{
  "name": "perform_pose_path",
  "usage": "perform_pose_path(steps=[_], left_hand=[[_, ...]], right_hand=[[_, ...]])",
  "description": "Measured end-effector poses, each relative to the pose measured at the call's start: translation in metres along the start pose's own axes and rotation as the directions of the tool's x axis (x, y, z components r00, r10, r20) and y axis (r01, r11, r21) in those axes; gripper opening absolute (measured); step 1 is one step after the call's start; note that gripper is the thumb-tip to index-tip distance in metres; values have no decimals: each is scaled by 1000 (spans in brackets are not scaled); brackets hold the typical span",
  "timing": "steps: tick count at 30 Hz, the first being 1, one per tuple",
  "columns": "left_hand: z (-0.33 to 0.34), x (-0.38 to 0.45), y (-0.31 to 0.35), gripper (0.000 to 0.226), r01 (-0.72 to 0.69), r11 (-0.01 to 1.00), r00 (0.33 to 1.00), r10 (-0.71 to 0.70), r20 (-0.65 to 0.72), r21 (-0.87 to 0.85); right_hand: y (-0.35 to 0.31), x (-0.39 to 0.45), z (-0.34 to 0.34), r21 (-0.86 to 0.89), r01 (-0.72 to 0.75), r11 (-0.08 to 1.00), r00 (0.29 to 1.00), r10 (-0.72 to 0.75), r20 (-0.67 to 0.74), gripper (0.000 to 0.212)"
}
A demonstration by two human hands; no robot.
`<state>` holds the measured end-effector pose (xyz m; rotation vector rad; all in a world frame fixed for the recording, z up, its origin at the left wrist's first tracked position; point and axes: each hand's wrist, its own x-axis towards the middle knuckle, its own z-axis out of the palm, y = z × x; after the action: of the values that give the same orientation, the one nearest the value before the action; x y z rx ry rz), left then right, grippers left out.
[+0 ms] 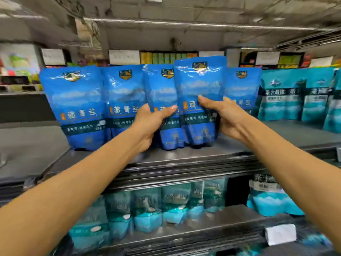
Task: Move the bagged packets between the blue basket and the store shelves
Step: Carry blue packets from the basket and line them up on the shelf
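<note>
Your fingers curl shut around packets: your right hand (224,117) pinches the front blue packet (200,93) at its right edge, thumb across the face, and your left hand (153,120) clasps the packet behind it (161,89), thumb lying on the front. Both stand upright on the upper shelf (184,159) in a row of blue packets, teal bags (295,97) to the right.

Grey metal shelves (184,157) run across in tiers, blurred at their edges. Overhead, a rough concrete ceiling (184,10) carries a thin pipe (184,24). White signs (124,56) hang along the far racks.
</note>
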<state>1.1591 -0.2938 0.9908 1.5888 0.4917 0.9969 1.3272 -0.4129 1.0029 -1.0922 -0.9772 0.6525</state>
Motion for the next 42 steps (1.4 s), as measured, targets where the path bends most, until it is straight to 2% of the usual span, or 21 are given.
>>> perform_pose_path(steps=[2,4,6,9,12,16,19,21,24,27,29,31,32,35,38,40,42], left_hand=[[-9,-2,-3,23,-49,985,999,45,28,163],[-17,-8,-8,25,-109,915,994,91,67,388],[-20,-16,-14,37,-91,835,996,86,34,543],[-18,-22,-18,50,-58,739,991,122,-49,671],[-22,-23,-10,37,-65,585,985,169,-43,808],[-29,-23,2,67,-45,389,977,209,-41,920],[-37,-20,6,66,-38,306,979,203,-26,951],[-42,-16,7,59,-52,300,987,163,2,952],[-46,-13,8,56,-45,350,995,98,11,936],[-48,-11,6,59,-61,296,992,122,25,953],[-49,-10,6,60,-65,292,991,132,27,954],[-48,-11,5,60,-50,299,992,122,14,953],[-47,-11,6,60,-48,289,992,122,13,956],[-44,-10,6,61,-62,264,990,140,26,962],[-44,-11,6,62,-61,283,990,141,21,957],[-45,-12,5,61,-64,307,990,138,22,949],[-46,-13,4,59,-77,306,988,153,31,949]], right_hand=[[10,3,-7,-24,-38,999,996,39,83,41],[14,5,-15,-6,-48,999,989,49,140,48],[14,6,-19,7,-49,999,981,47,189,48],[16,6,-18,11,-50,999,975,47,218,37],[17,8,-13,16,-54,998,985,51,167,22],[18,14,-2,-8,-64,998,993,65,101,23],[20,20,9,-35,-79,996,990,83,117,28],[21,25,14,-64,-91,994,988,98,116,43],[21,28,12,-114,-75,991,991,87,105,57],[21,28,7,-139,-36,990,997,45,58,71],[21,29,4,-177,4,984,999,5,47,59],[20,28,2,-289,54,956,998,-43,44,24],[20,27,1,-349,79,934,997,-70,36,14],[20,27,-1,-481,117,869,991,-133,2,16],[18,26,-1,-604,86,792,990,-138,-40,47],[18,22,0,-712,35,702,990,-120,-69,71],[18,16,-2,-777,-15,630,989,-103,-103,73]])
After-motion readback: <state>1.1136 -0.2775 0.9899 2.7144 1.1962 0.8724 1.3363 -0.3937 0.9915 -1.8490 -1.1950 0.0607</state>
